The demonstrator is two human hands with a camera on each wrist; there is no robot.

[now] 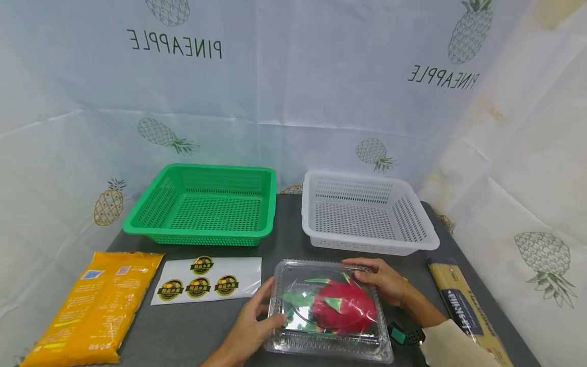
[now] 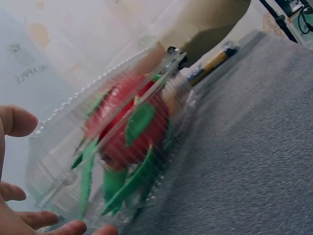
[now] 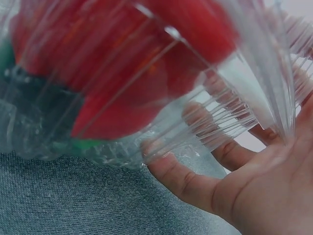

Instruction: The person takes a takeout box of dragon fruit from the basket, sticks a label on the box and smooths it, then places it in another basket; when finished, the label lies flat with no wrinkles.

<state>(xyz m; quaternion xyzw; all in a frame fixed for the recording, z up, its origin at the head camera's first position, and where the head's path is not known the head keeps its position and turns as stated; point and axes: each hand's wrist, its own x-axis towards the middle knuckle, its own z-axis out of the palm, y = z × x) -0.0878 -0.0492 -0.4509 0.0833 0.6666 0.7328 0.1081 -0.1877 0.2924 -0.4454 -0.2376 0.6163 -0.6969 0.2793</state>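
Note:
A clear plastic container [image 1: 293, 346] holds a red dragon fruit [image 1: 350, 311] with green scales, which shows through the lid. My left hand [image 1: 254, 316] grips the container's left side, the thumb lapping over its top in the head view. At the far right corner, my right hand [image 1: 382, 280] holds the container with its fingers over the edge. The right wrist view has that hand's fingers [image 3: 183, 183] curved about the ribbed plastic side. In the left wrist view the container, with the dragon fruit [image 2: 132, 117] inside, appears tilted beside the left fingers.
A green basket [image 1: 202, 233] and a white basket [image 1: 367, 243] stand at the back. A sheet of round stickers [image 1: 247, 270] lies left of the container. An orange bag [image 1: 98, 306] is at far left, a tan packet [image 1: 463, 306] at far right.

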